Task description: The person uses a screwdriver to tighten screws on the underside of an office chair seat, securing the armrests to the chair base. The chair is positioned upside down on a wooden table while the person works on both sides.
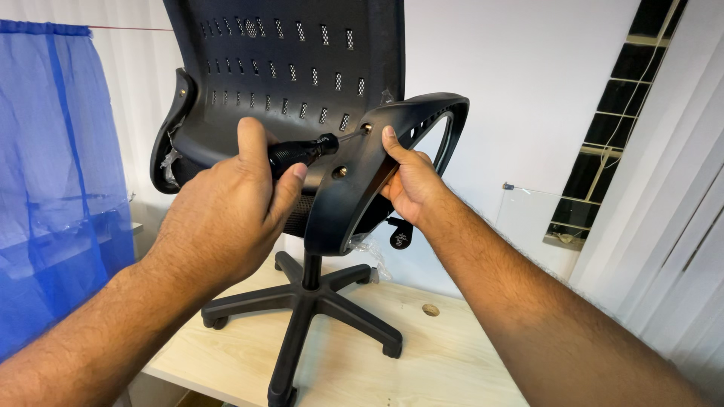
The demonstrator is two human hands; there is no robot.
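Observation:
A black office chair (pixel 302 60) stands on a light wooden table (pixel 452 354), its star base (pixel 302 309) in front of me. My left hand (pixel 226 203) grips a black-handled screwdriver (pixel 305 151), whose tip sits on the upper brass screw (pixel 366 128) of the right armrest (pixel 369 166). A second brass screw (pixel 340 172) shows lower on the armrest. My right hand (pixel 411 181) is wrapped around the armrest's edge, thumb pressed near the upper screw. The left armrest (pixel 170 128) is at the chair's far side.
A blue sheer curtain (pixel 53 173) hangs at the left. White vertical blinds (pixel 671 188) and a dark window (pixel 626 98) are at the right. A clear panel (pixel 532 215) leans against the white wall. The table has a round hole (pixel 431 310).

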